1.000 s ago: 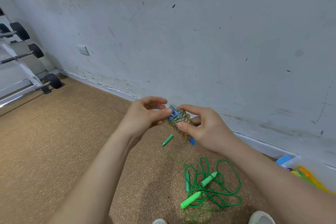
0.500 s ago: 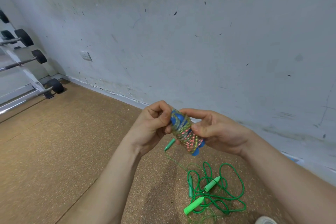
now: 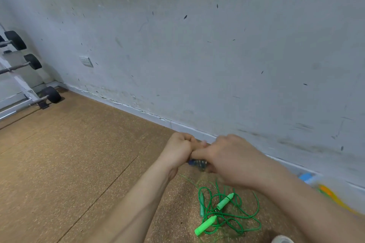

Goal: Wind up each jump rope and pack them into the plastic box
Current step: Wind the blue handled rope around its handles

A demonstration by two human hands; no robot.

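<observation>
Wound rope (image 3: pixel 197 162) gripped between left hand (image 3: pixel 177 151) and right hand (image 3: pixel 231 161). Loose rope (image 3: pixel 223 216) on floor beneath (tangled heap). Plastic box (image 3: pixel 314 179) right, against wall. Weight rack (image 3: pixel 27 89) far left.

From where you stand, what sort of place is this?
Probably a small gym or exercise room. A white rack of black-ended dumbbells stands at the far left, the brown speckled floor looks like cushioned sports matting, and green plastic-handled jump ropes lie tangled on it.

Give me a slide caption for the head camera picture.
Left hand and right hand grip a wound jump rope above tangled green jump ropes on the brown floor.
</observation>
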